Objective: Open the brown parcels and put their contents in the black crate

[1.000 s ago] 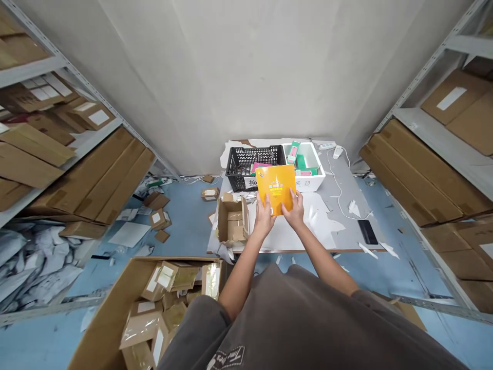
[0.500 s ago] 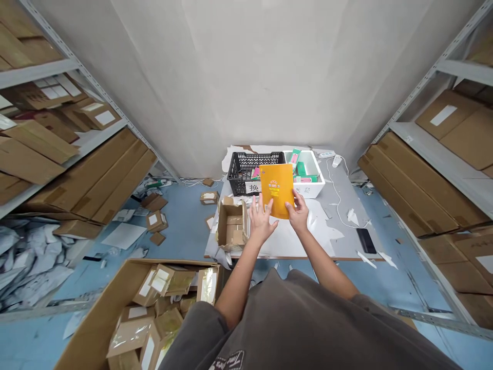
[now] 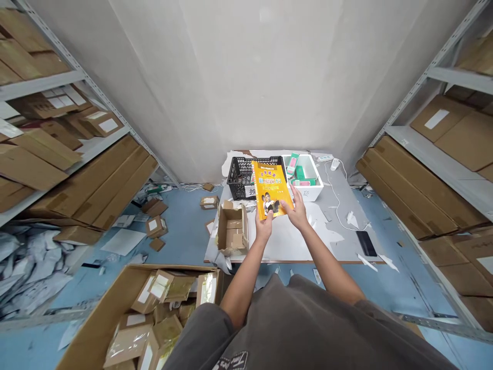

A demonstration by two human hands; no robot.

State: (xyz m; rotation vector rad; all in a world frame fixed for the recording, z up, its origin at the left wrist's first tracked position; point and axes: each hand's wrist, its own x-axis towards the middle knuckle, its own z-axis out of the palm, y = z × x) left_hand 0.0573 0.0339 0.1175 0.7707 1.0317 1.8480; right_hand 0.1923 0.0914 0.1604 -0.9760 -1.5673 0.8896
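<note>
A yellow-orange book (image 3: 272, 186) with a printed picture and lettering on its cover is held up over the table, tilted a little. My left hand (image 3: 264, 225) grips its lower left corner, thumb on the cover. On its right edge my right hand (image 3: 296, 208) is closed, with the thumb across the front. Behind the book stands a black plastic basket (image 3: 236, 177), partly hidden by it. A white basket (image 3: 316, 189) beside that holds green-and-pink boxes (image 3: 293, 163). Left of my hands sits an open, worn cardboard box (image 3: 232, 231) on the table.
The grey table (image 3: 339, 226) carries a phone (image 3: 366, 243), a power strip (image 3: 324, 158) with a white cable and torn paper scraps. A large carton (image 3: 92, 318) of small parcels stands at lower left. Shelves (image 3: 110, 141) with cardboard boxes flank both sides.
The book now shows its illustrated cover instead of the plainer side and leans to the left. My left hand, spread before, has closed on its lower corner.
</note>
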